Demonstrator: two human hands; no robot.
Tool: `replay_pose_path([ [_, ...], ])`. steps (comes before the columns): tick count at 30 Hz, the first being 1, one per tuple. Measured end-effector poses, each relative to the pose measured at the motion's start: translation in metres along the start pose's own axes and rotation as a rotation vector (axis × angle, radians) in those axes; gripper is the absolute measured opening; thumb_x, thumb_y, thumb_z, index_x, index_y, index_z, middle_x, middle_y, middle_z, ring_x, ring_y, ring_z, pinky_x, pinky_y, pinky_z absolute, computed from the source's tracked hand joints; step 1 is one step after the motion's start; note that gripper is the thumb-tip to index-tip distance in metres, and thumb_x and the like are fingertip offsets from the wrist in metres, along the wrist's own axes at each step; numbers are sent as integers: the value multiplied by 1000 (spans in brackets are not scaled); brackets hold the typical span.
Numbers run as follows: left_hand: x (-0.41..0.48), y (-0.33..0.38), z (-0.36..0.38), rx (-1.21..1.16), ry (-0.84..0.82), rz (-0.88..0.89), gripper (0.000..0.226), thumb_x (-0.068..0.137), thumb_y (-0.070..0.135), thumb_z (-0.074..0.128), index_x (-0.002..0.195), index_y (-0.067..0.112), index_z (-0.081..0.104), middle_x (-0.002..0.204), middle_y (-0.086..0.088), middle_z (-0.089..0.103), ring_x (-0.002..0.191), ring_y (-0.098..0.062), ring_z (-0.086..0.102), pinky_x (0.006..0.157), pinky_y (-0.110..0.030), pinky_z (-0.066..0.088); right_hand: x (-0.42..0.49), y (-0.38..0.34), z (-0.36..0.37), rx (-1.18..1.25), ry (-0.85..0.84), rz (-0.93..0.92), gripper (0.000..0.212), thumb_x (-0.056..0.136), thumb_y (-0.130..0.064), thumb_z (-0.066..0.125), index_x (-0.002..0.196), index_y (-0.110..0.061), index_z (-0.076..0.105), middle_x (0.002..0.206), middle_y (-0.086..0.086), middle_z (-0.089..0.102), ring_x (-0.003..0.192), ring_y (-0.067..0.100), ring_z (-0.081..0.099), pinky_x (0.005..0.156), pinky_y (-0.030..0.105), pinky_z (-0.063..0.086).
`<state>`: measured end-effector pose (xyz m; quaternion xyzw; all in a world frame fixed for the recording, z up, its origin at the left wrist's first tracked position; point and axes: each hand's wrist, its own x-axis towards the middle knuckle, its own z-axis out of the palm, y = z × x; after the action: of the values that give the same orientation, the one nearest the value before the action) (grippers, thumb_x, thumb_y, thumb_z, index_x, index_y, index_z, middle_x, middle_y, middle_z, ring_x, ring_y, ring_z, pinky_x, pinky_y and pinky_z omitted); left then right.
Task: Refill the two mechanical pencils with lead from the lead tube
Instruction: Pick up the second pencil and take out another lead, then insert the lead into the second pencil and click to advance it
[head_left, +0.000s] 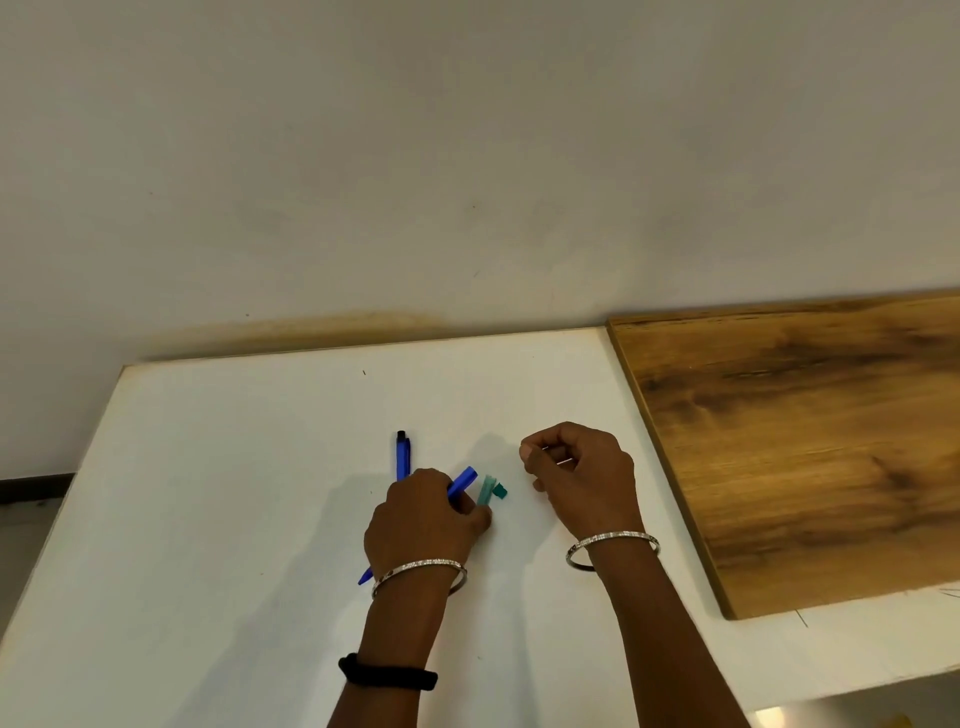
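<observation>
Two pencils (400, 457), one tube (485, 491), left hand (421, 519) gripping pencil (464, 480), right hand (584, 480) perhaps lead (563, 460)

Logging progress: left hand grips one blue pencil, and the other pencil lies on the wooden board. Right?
Not quite. Head view: the left hand grips one blue pencil, but the other pencil lies on the white table, not the wooden board.

White table (234, 493); brown wood-grain board (805, 441) at three o'clock. Held pencil (464, 480) blue; lying pencil (402, 454) at eleven o'clock blue, black-capped. Lead tube (486, 491) pale teal, lid (500, 489) darker. Silver bangles (418, 566); black wristband (387, 674).
</observation>
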<state>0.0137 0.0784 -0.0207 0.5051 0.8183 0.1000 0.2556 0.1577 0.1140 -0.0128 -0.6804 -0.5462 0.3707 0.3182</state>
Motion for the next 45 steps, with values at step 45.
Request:
replay_pose_path([
  [45,5,1,-24,-884,327,228,25,63,45,78,84,33,71,74,16,70,72,2,62,60,-2,46,-9,-9,-10,897,-364,347,18,82,7,66,99,5,72,96,24,73,81,29,72,77,29,61],
])
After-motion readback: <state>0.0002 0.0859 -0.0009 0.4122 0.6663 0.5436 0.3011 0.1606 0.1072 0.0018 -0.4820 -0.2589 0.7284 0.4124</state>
